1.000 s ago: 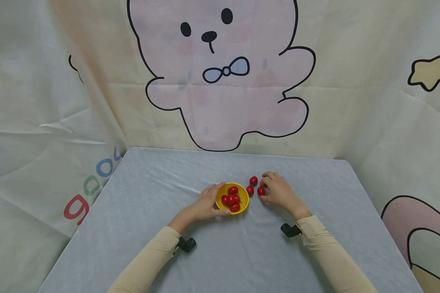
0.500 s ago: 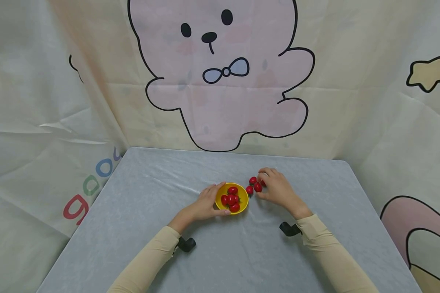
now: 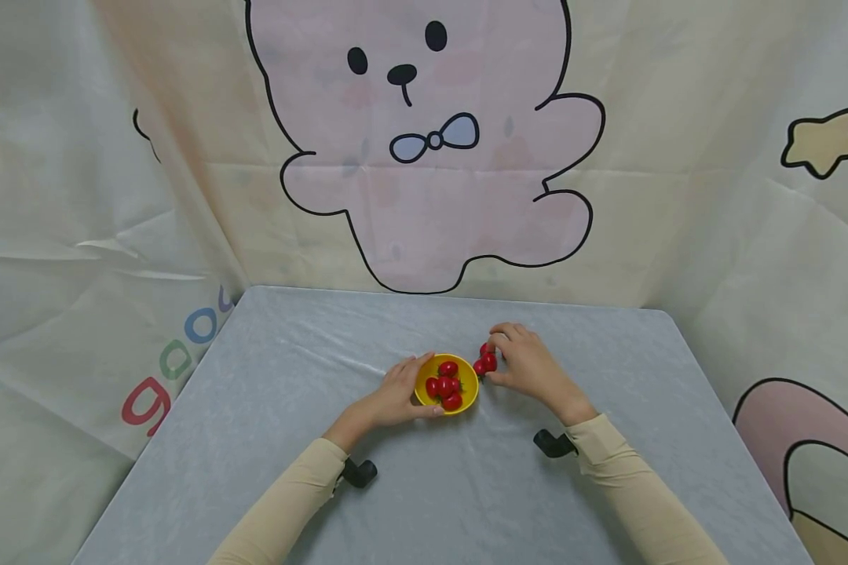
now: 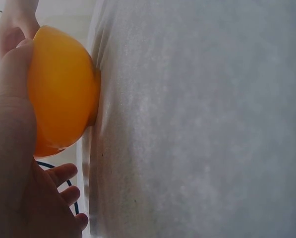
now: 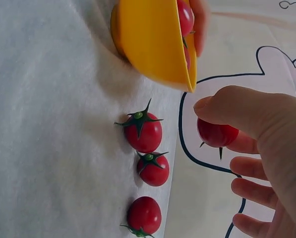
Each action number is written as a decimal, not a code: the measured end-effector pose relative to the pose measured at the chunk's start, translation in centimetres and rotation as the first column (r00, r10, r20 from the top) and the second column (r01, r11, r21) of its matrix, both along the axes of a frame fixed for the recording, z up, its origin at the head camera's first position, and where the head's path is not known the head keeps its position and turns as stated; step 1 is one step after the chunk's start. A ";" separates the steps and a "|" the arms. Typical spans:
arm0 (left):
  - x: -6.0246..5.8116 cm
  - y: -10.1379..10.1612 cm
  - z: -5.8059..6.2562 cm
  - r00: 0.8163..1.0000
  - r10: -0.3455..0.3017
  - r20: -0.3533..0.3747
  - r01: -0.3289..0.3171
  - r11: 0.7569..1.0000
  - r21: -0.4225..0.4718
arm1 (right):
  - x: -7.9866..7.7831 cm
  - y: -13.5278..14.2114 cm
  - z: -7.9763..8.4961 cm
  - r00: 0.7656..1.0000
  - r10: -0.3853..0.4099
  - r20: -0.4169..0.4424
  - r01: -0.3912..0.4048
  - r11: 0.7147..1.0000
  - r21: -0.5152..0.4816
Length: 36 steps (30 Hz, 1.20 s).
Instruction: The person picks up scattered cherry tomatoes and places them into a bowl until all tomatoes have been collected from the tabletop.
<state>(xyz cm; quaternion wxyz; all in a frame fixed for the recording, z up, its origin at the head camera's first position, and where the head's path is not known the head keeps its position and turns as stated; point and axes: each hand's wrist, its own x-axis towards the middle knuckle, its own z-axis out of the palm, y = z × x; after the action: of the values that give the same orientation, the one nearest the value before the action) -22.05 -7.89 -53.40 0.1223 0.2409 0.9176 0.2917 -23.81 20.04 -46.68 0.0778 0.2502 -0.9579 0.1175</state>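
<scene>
My left hand (image 3: 394, 396) holds a yellow bowl (image 3: 469, 386) on the table, thumb along its near rim and fingers at its left side. Inside lie several red cherry tomatoes (image 3: 445, 385). In the left wrist view the bowl's outer wall (image 4: 61, 89) shows with its foot at the cloth. To the right, my right hand (image 3: 526, 365) pinches one cherry tomato (image 5: 217, 133) between thumb and index finger, raised off the table, the other fingers spread. Below it, three green-stemmed tomatoes (image 5: 144, 131) sit in a row on the cloth; the head view shows them partly covered by the hand.
A grey cloth (image 3: 424, 486) covers the table. Behind it hangs a pale curtain (image 3: 664, 157) printed with a bear, and more cloth hangs along both sides. Each wrist carries a small black camera mount (image 3: 555, 443).
My right hand has picked up a tomato from the right of the group and moved left with it toward the bowl. The left hand and bowl have stayed put.
</scene>
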 end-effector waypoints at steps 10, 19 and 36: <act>0.0 -0.1 -0.1 1.000 0.000 0.010 0.000 1.000 0.002 | 0.3 -1.2 0.3 1.000 0.028 -0.004 -0.028 1.000 0.000; 0.2 -0.1 -0.1 1.000 0.013 0.020 -0.013 1.000 -0.001 | 0.5 -2.0 0.0 0.999 0.052 0.002 -0.052 0.999 -0.008; 0.0 -0.1 -0.1 1.000 -0.011 -0.006 0.011 1.000 0.002 | 0.5 -2.8 -0.2 0.997 0.074 0.004 -0.074 0.997 -0.016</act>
<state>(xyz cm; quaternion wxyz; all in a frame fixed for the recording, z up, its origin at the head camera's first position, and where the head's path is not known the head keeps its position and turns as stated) -22.04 -8.04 -53.51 0.1209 0.2467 0.9164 0.2912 -23.32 17.27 -46.92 0.0732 0.2845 -0.9472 0.1286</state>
